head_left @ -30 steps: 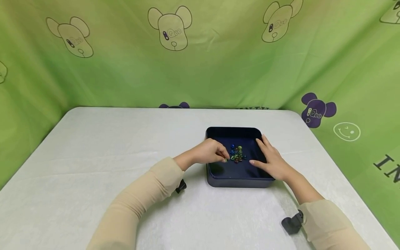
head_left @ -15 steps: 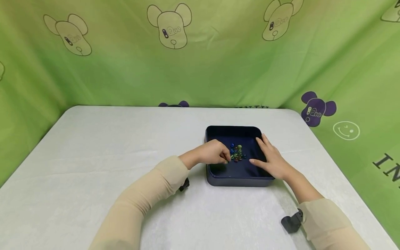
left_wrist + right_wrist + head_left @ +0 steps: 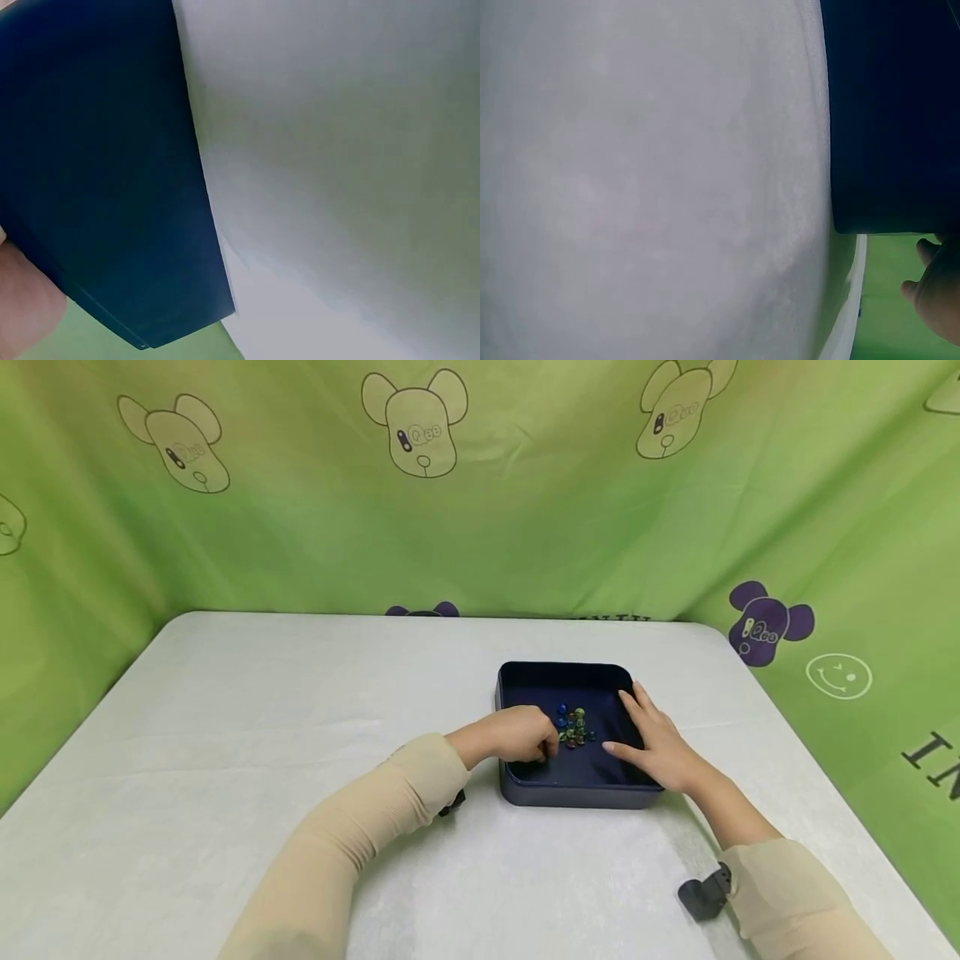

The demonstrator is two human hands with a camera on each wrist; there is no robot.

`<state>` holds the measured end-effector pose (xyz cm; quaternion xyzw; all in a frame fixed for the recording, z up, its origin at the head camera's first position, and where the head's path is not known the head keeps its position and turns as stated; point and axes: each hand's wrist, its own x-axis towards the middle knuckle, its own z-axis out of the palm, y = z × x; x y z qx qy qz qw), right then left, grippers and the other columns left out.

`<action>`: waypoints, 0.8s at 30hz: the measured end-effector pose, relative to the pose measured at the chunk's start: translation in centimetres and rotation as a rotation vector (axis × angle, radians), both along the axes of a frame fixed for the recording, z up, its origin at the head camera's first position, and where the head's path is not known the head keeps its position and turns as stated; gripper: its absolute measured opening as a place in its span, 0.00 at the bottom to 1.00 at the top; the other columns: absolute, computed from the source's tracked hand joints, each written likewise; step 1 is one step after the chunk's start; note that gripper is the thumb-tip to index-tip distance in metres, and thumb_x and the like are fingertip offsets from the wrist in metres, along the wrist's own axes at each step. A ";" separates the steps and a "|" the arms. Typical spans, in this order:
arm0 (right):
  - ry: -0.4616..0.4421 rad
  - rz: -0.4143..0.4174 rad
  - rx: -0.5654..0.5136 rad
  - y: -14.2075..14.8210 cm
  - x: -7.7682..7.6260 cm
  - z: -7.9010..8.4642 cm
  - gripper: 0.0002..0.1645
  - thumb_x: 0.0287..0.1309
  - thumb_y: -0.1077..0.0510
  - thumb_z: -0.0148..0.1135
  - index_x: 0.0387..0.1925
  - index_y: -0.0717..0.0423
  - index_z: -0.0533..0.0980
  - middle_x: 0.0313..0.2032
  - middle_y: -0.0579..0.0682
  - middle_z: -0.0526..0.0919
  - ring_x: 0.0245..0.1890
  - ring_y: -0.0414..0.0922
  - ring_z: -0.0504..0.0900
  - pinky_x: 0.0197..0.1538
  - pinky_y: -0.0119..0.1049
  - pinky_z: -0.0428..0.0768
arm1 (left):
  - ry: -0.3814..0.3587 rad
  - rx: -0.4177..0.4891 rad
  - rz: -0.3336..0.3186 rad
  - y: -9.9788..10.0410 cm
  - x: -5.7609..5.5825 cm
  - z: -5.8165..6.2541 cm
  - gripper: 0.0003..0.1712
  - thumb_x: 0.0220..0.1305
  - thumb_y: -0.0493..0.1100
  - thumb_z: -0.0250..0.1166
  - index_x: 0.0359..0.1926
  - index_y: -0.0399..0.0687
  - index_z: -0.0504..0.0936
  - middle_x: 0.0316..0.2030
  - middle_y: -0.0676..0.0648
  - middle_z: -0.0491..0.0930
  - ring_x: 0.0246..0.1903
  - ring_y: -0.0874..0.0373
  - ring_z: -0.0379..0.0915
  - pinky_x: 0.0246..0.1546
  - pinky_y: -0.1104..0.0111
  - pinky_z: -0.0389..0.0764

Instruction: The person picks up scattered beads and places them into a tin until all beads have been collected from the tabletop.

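Note:
Inside the dark blue rectangular tray [image 3: 582, 797], small glass marbles [image 3: 573, 731] in green, blue and amber lie clustered near the middle. My left hand [image 3: 521, 735] reaches over the tray's left wall, just left of the cluster. Its fingers curl downward in a pinch low in the tray; the green marble between the fingertips is hidden behind them. Across the right rim rests my right hand [image 3: 660, 752], fingers spread and thumb reaching inside. In the left wrist view, the outer tray wall [image 3: 112, 165] shows beside part of my left hand [image 3: 26, 307].
A white-covered table [image 3: 300, 710] carries the tray right of centre. Green printed cloth [image 3: 300, 527] hangs behind and at both sides. Black wrist cameras [image 3: 705, 895] sit by the cream sleeves [image 3: 795, 893].
My left hand has moved slightly toward me and lower into the tray, its fingers curling further down and covering the green marble. My right hand keeps its place on the rim.

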<state>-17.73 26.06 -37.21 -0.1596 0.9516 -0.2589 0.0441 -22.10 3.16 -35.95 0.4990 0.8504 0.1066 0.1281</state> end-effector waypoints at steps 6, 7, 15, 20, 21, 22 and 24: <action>-0.005 -0.004 0.007 -0.1 -0.1 0.0 0.50 0.55 0.43 0.52 0.65 0.61 0.37 0.64 0.59 0.27 0.60 0.65 0.33 0.53 0.65 0.40 | 0.016 -0.034 -0.005 0.2 0.0 -0.1 0.07 0.52 0.36 0.62 0.34 0.49 0.83 0.32 0.54 0.79 0.32 0.65 0.73 0.32 0.80 0.71; -0.005 -0.003 0.008 -0.1 -0.1 0.0 0.50 0.55 0.43 0.52 0.65 0.61 0.37 0.63 0.59 0.27 0.60 0.65 0.34 0.53 0.65 0.40 | 0.016 -0.036 -0.002 0.2 0.0 -0.1 0.07 0.52 0.36 0.62 0.33 0.49 0.83 0.31 0.55 0.79 0.32 0.65 0.73 0.32 0.81 0.71; 0.006 0.006 0.009 -0.2 -0.3 0.2 0.49 0.55 0.44 0.53 0.65 0.61 0.37 0.63 0.60 0.28 0.60 0.65 0.34 0.53 0.65 0.41 | 0.016 -0.043 0.030 0.1 0.0 0.1 0.08 0.54 0.34 0.60 0.33 0.50 0.83 0.31 0.55 0.79 0.32 0.65 0.72 0.33 0.80 0.71; 0.004 0.011 0.007 -0.3 -0.4 0.2 0.49 0.55 0.45 0.53 0.65 0.62 0.37 0.63 0.60 0.28 0.60 0.65 0.34 0.53 0.65 0.41 | 0.051 0.005 0.029 -0.1 0.1 -0.2 0.09 0.54 0.34 0.59 0.34 0.49 0.83 0.33 0.54 0.79 0.33 0.65 0.73 0.35 0.80 0.70; 0.003 0.012 0.006 -0.3 -0.4 0.2 0.49 0.55 0.45 0.53 0.65 0.62 0.37 0.63 0.60 0.28 0.60 0.65 0.34 0.53 0.65 0.41 | 0.058 0.025 0.030 -0.2 0.1 -0.2 0.09 0.54 0.35 0.59 0.35 0.49 0.83 0.33 0.54 0.79 0.34 0.65 0.73 0.35 0.80 0.70; -0.001 0.012 0.006 -0.3 -0.4 0.2 0.49 0.55 0.45 0.53 0.65 0.62 0.37 0.63 0.60 0.28 0.60 0.65 0.34 0.53 0.65 0.41 | 0.066 0.048 0.030 -0.3 0.1 -0.3 0.09 0.55 0.35 0.59 0.35 0.49 0.82 0.34 0.54 0.79 0.35 0.65 0.73 0.35 0.81 0.70; -0.003 0.013 0.005 -0.4 -0.3 0.2 0.49 0.55 0.45 0.53 0.64 0.62 0.37 0.63 0.61 0.28 0.60 0.66 0.35 0.53 0.65 0.41 | 0.061 0.105 0.037 -0.6 0.1 -0.4 0.09 0.55 0.35 0.59 0.37 0.48 0.82 0.36 0.54 0.78 0.36 0.65 0.72 0.36 0.81 0.69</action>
